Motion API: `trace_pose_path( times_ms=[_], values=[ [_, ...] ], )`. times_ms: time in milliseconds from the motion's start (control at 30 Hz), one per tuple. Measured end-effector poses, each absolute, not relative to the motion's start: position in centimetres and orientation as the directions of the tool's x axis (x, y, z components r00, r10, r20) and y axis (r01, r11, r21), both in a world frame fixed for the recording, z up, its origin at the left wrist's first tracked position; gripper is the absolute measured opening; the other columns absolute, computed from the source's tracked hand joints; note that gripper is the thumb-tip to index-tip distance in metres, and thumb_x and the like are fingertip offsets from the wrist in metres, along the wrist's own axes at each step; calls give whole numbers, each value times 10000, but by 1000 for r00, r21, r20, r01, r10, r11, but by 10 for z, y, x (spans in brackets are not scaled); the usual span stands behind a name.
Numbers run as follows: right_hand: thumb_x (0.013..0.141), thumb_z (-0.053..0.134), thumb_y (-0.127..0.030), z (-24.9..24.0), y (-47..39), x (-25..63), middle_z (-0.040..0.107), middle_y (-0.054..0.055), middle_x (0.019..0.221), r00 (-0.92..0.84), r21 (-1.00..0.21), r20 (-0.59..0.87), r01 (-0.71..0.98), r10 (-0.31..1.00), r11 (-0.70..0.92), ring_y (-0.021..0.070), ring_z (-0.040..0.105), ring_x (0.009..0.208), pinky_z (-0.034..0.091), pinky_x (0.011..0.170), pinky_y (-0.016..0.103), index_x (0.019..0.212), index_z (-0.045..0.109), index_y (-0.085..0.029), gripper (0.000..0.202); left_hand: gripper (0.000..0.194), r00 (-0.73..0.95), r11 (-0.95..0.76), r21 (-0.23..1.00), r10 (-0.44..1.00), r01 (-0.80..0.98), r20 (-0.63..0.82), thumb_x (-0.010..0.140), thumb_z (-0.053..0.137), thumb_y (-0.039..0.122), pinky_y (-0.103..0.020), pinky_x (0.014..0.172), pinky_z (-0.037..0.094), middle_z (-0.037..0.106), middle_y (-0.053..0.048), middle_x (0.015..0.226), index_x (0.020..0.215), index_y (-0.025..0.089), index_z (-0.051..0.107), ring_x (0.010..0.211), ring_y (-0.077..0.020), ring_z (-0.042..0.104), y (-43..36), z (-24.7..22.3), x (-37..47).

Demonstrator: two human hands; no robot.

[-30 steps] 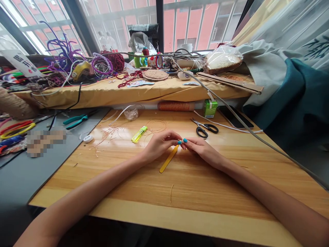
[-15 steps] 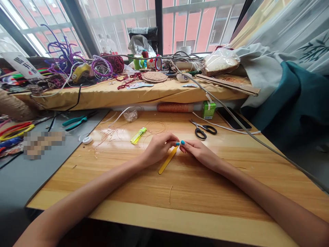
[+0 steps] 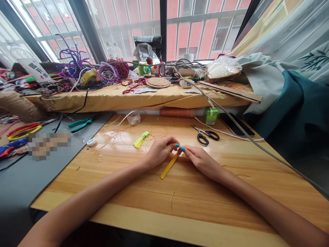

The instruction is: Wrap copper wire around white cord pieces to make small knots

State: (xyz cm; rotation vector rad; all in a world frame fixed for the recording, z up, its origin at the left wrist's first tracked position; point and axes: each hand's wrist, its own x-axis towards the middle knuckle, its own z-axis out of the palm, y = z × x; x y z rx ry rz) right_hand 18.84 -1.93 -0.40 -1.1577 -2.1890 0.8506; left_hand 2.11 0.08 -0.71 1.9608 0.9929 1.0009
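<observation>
Wooden tabletop, both hands pinched around something too small to identify.

one head-worn view looks forward and down over the tabletop toward the window.

My left hand and right hand meet fingertip to fingertip, each grip pinched closed, both forearms angled inward.

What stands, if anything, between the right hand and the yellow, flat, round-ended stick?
Nothing visible stands between the right hand and the yellow stick; its upper end lies close to that hand, though I cannot tell whether they touch.
</observation>
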Motion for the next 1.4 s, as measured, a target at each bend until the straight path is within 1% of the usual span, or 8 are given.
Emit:
trace_pose_path(
  times_ms=[133,367,667,867,1000,1067,1300,1400],
  values=[
    [867,294,-280,-3,-20,187,587,32,770,-479,-700,163,560,863,443,157,514,729,369,678,266,748,520,-180,274,86,404,-444,842,862,306,308,758,461,158,-202,616,404,581,6,659,713,146,533,643,-94,531,1,-6,21],
    [860,330,-273,1,-22,186,561,10,707,-415,-743,210,521,886,420,126,483,643,349,611,227,786,543,-180,244,89,386,-444,843,866,304,317,761,460,169,-197,608,390,560,17,650,685,148,503,627,-88,512,2,-5,20],
    [856,327,-312,-3,-16,189,444,-29,550,-408,-793,115,511,906,331,103,421,533,324,521,215,703,504,-168,274,151,403,-458,805,864,378,303,802,435,259,-198,630,387,573,5,697,763,153,535,668,-97,521,3,-3,23],
    [851,360,-262,-5,-25,185,602,48,883,-418,-594,284,630,863,501,162,536,769,384,664,265,930,525,-189,197,156,402,-496,750,854,438,331,801,440,252,-209,627,388,576,-1,697,736,152,539,663,-106,519,0,-1,23],
    [867,305,-230,-9,-28,185,601,74,814,-440,-341,363,757,821,557,175,528,716,380,638,282,884,548,-164,253,167,411,-500,751,850,431,330,799,450,276,-205,603,385,571,4,677,729,151,535,635,-101,509,1,-3,23],
    [864,300,-196,-9,-28,186,592,72,781,-460,-289,379,766,803,575,175,517,707,374,638,282,879,548,-152,253,172,412,-502,749,849,432,331,800,451,282,-204,606,383,571,5,679,729,152,538,639,-101,507,1,-3,24],
    [824,320,-92,-12,-23,187,540,43,776,-469,-462,336,674,817,577,144,478,694,371,628,255,834,499,-159,191,146,437,-557,708,818,434,375,793,454,217,-202,617,374,564,-1,680,710,142,549,646,-96,499,1,-5,23],
    [819,307,-78,-11,-22,186,509,32,734,-503,-517,351,599,790,611,134,457,673,371,626,247,765,465,-169,191,154,442,-531,750,825,394,353,794,439,202,-201,616,380,561,4,665,699,144,545,644,-96,503,1,-6,21]
  ],
)
